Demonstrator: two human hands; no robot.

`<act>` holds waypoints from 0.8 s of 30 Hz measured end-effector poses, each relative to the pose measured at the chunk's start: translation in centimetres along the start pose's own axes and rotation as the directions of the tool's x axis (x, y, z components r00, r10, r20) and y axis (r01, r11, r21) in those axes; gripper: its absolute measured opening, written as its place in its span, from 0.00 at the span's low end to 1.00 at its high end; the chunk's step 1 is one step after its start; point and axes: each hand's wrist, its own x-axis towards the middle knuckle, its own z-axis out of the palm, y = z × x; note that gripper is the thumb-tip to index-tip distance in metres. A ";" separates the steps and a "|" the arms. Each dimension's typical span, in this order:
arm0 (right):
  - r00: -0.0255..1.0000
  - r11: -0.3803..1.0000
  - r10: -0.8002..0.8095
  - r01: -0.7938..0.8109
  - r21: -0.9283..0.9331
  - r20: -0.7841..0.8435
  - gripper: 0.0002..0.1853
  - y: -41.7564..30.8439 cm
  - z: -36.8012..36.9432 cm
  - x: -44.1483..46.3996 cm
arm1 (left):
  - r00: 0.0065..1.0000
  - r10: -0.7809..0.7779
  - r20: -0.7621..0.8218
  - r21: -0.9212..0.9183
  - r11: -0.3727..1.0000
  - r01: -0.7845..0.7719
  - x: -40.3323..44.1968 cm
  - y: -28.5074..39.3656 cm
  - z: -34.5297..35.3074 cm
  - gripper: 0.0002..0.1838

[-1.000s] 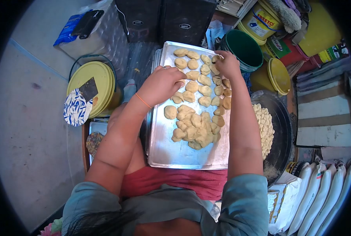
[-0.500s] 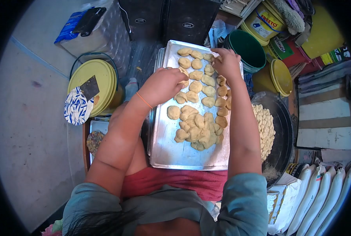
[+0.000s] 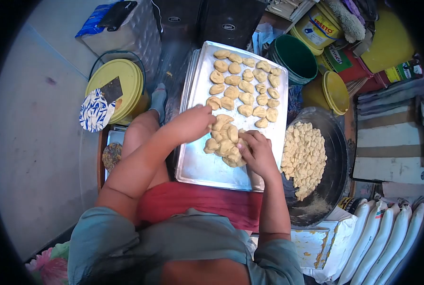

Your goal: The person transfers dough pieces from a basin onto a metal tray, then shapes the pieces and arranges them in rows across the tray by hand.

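"FREETO" on yellow bucket [image 3: 317, 32], partly legible lettering on green label [image 3: 337, 60]

A single head-worn camera looks out from above the wearer's chest, facing forward and steeply down. Nearest to it, the grey-green short-sleeved cloth shirt [image 3: 188, 240] fills the bottom of the frame, cut by the lower edge. The rectangular silver metal tray [image 3: 197, 166] sits at the centre within arm's reach, seen from above, with the bare left hand [image 3: 197, 124] and bare right hand [image 3: 260, 153] over it. Farther off, the tall black boxes with oval badges [image 3: 227, 38] are cropped by the top edge. The wide lens takes in the pale grey flat surface [image 3: 36, 142] at the left and the long white wrapped packages [image 3: 388, 242] at the lower right; dark, curved vignetting closes the corners.
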 end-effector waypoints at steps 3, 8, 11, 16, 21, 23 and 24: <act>0.999 0.977 -0.011 0.017 0.212 -0.034 0.11 1.8 -1.5 0.3 | 1.000 -0.015 -0.002 -0.115 0.993 0.014 -2.0 0.8 1.5 0.14; 0.908 0.999 0.050 -0.045 0.021 -0.417 0.11 4.6 0.3 2.1 | 0.934 -0.096 -0.345 -0.199 0.980 0.027 -1.7 1.2 2.9 0.16; 0.944 0.987 0.160 -0.151 0.051 -0.289 0.10 4.9 0.4 1.7 | 0.949 -0.002 -0.316 -0.105 0.994 -0.033 -0.3 1.8 3.8 0.12; 0.965 0.974 0.199 -0.176 0.140 -0.171 0.09 5.5 1.0 -1.1 | 0.993 0.060 -0.102 -0.212 0.974 -0.081 -0.8 1.1 4.0 0.13; 0.800 0.895 0.414 -0.272 0.353 -0.435 0.11 5.5 -0.6 0.4 | 0.928 -0.230 -0.292 -0.325 0.937 0.130 -0.2 1.7 4.8 0.13; 0.833 0.962 0.269 -0.212 0.171 -0.483 0.12 8.6 0.4 1.6 | 0.941 -0.185 -0.284 -0.137 0.979 0.151 -0.3 2.6 4.0 0.12; 0.846 0.981 0.192 -0.179 0.076 -0.496 0.13 7.9 0.1 1.8 | 0.941 -0.177 -0.288 -0.116 0.982 0.150 0.0 2.4 4.1 0.11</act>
